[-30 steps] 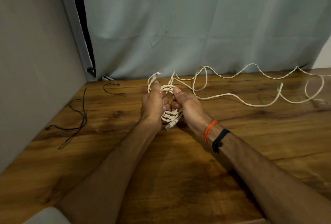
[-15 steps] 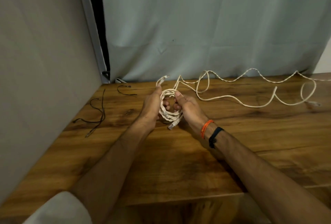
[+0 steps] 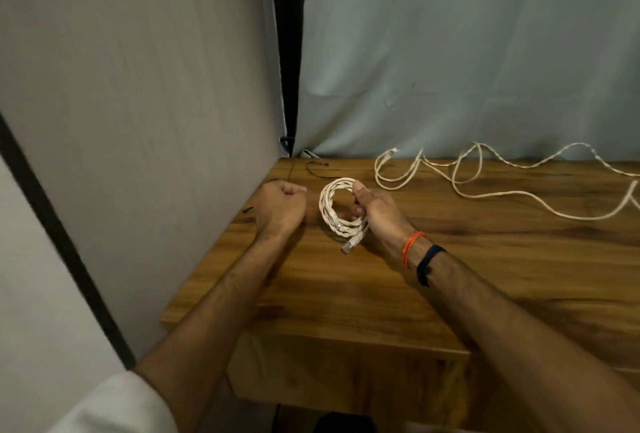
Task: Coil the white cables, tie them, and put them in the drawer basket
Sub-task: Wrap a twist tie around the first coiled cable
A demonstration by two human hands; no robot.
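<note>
A white cable wound into a small coil [image 3: 333,208] hangs above the wooden table [image 3: 450,276], its plug end dangling at the bottom. My right hand [image 3: 375,210] grips the coil's right side, thumb on top. To the left of the coil, apart from it, my left hand [image 3: 281,205] has its fingers curled into a fist with nothing in it. A second white cable [image 3: 485,186] lies loose and uncoiled across the back of the table to the right. No drawer basket is in view.
Thin black ties [image 3: 320,172] lie near the table's back left corner. A grey panel [image 3: 138,120] stands close along the left edge and a pale curtain [image 3: 467,51] hangs behind. The table's front edge is close below my forearms.
My left hand has let go of the coil and moved left; the right hand alone holds it. The view has shifted left and back, showing the table's front edge.
</note>
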